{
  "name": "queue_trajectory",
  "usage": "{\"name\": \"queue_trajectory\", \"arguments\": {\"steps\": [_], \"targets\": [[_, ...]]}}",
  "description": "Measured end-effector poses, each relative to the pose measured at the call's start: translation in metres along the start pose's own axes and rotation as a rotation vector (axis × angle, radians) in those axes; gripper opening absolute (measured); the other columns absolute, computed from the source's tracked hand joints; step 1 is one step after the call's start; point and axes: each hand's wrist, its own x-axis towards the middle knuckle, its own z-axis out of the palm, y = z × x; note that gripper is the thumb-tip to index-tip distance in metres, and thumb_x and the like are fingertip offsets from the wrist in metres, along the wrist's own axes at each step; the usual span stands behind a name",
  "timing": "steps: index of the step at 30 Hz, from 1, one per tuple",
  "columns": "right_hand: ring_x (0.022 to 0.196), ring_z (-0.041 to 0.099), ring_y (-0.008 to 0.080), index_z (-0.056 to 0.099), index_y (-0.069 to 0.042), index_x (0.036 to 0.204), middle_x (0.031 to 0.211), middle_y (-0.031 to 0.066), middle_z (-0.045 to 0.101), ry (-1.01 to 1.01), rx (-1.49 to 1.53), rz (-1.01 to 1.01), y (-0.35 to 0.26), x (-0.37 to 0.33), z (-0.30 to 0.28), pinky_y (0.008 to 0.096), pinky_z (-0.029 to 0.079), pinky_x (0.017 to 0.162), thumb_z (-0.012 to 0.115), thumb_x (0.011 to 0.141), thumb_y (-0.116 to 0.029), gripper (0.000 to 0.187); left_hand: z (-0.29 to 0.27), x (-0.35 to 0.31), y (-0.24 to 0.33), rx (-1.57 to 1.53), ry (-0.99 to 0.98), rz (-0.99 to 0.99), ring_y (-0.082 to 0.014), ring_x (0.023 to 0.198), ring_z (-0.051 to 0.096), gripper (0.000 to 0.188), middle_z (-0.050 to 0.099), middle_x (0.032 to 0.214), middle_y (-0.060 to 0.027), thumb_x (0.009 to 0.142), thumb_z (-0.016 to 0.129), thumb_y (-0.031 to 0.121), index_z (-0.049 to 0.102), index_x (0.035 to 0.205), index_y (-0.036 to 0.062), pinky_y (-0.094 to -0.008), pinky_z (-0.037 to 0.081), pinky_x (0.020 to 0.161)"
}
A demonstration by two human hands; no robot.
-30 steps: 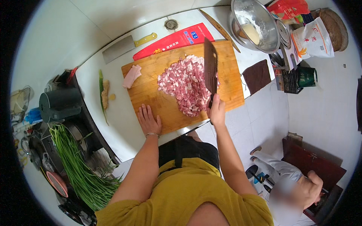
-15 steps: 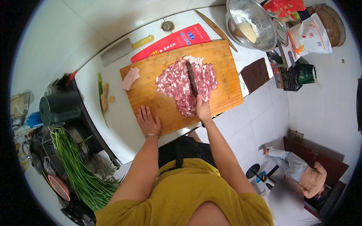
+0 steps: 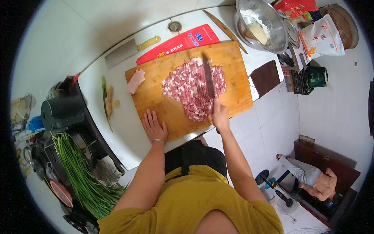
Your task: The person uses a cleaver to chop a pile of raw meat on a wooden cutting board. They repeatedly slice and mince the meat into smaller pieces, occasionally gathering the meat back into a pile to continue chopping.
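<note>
A pile of chopped pink meat (image 3: 191, 87) lies in the middle of a wooden cutting board (image 3: 233, 66) on a white counter. My right hand (image 3: 220, 116) grips the handle of a cleaver (image 3: 208, 76), whose blade stands edge-down in the right part of the meat pile. My left hand (image 3: 154, 126) rests flat, fingers spread, on the board's near left corner and holds nothing. A pale slab of uncut meat (image 3: 136, 80) sits at the board's far left.
A second cleaver with a yellow handle (image 3: 128, 50) and a red flat package (image 3: 179, 42) lie behind the board. A steel bowl (image 3: 261, 24) and bags stand at the back right. Ginger and a green stalk (image 3: 107, 99) lie left of the board. Long green chives (image 3: 80, 177) lie lower left.
The cleaver went from raised at the pile's right edge down into the meat, and stays there with small shifts. My left hand has stayed on the board's corner.
</note>
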Motion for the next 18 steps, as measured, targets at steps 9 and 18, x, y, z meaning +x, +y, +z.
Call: {"name": "queue_trajectory", "arguments": {"steps": [9,18], "targets": [[0.048,0.049,0.02,0.051,-0.001,0.059,0.052,0.0101,0.05,0.149,-0.102,-0.026,0.03,0.007,0.041,0.0342,0.037,0.047,0.03,0.093,-0.043,0.058,0.003,-0.004,0.0,0.025,0.001,-0.004,-0.0296,0.133,0.013,0.066,0.013,0.145,-0.012,0.082,0.05,0.028,0.022,0.136,0.0044,-0.043,0.011,0.109],[0.081,0.06,0.041,0.061,0.006,0.09,0.075,0.0301,0.059,0.113,-0.119,0.055,0.018,0.001,0.038,0.0435,0.044,0.073,0.033,0.09,-0.048,0.061,0.007,-0.004,-0.003,0.016,0.028,0.016,-0.0302,0.133,0.013,0.067,0.014,0.145,-0.0124,0.08,0.051,0.027,0.023,0.136,0.0048,-0.0441,0.011,0.109]]}}
